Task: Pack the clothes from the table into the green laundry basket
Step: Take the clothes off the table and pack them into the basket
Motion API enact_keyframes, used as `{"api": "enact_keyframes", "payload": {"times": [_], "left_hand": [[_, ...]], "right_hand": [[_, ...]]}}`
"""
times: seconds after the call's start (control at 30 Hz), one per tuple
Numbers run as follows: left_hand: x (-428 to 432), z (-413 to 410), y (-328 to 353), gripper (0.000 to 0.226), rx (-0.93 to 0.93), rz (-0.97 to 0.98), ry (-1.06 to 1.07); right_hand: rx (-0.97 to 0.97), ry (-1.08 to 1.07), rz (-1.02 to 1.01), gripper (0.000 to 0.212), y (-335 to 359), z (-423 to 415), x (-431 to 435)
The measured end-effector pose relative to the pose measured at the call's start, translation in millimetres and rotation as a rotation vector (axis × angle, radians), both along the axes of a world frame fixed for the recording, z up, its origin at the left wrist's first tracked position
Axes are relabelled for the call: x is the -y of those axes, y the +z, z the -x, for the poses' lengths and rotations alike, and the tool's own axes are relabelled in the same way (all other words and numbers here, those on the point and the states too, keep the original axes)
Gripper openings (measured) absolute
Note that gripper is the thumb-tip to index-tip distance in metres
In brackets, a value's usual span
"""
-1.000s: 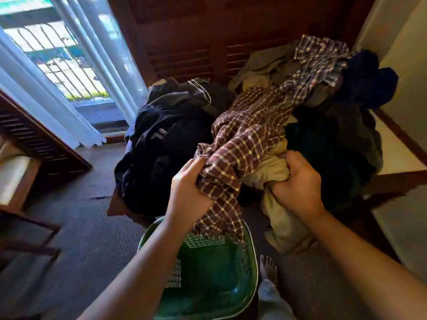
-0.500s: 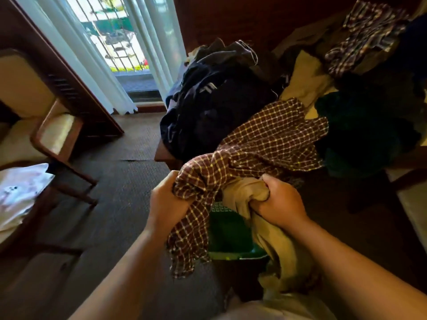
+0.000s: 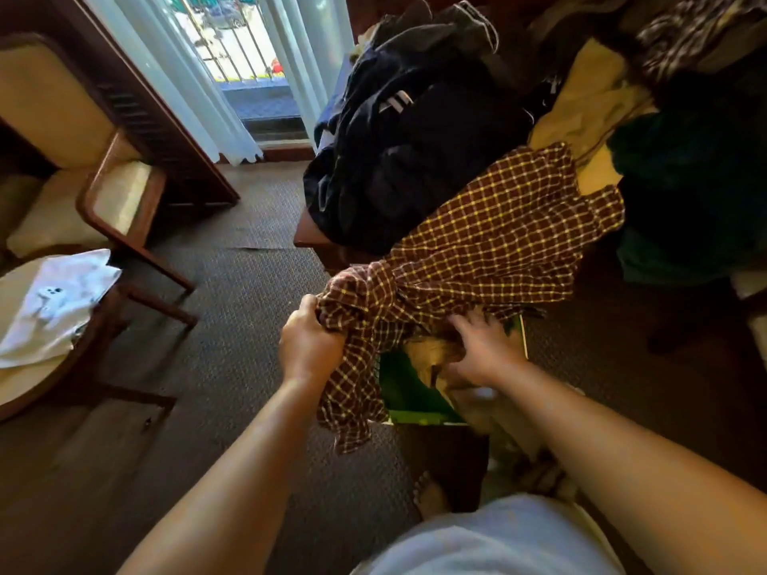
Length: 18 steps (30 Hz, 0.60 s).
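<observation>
My left hand (image 3: 309, 338) is shut on a bunched end of a brown checked shirt (image 3: 489, 242). The shirt stretches from the clothes pile down over the green laundry basket (image 3: 400, 394), one end hanging past the basket's near rim. My right hand (image 3: 483, 348) is over the basket with fingers spread, resting on a tan garment (image 3: 431, 354) that lies inside it. The shirt and my arm hide most of the basket. On the table (image 3: 307, 236) are dark navy clothes (image 3: 415, 139), a tan piece (image 3: 593, 97) and a dark green one (image 3: 685, 168).
A wooden armchair (image 3: 103, 193) stands at the left. A round table with a white cloth (image 3: 50, 305) is nearer me. A glass door with white curtains (image 3: 249, 56) is behind. My bare foot (image 3: 431, 491) is on the carpet beside the basket.
My right hand has let go of the tan garment, which now lies in the basket, and its fingers have spread. The checked shirt has come further off the pile toward the basket.
</observation>
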<state>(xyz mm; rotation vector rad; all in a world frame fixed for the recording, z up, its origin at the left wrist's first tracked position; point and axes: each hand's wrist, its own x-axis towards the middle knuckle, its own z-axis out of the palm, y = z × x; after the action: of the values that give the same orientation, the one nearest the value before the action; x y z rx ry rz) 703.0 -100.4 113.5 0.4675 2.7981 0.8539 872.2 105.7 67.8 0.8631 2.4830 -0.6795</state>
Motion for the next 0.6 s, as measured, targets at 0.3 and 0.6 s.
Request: {"api": "enact_keyframes", "payload": {"times": [0.3, 0.6], "left_hand": [[3, -15, -26, 0.016, 0.043, -0.012, -0.067], [-31, -27, -25, 0.026, 0.055, -0.073, -0.084]], "right_hand": [[-0.245, -0.132, -0.002, 0.077, -11, -26, 6], [-0.329, -0.128, 0.021, 0.077, 3, -25, 2]]}}
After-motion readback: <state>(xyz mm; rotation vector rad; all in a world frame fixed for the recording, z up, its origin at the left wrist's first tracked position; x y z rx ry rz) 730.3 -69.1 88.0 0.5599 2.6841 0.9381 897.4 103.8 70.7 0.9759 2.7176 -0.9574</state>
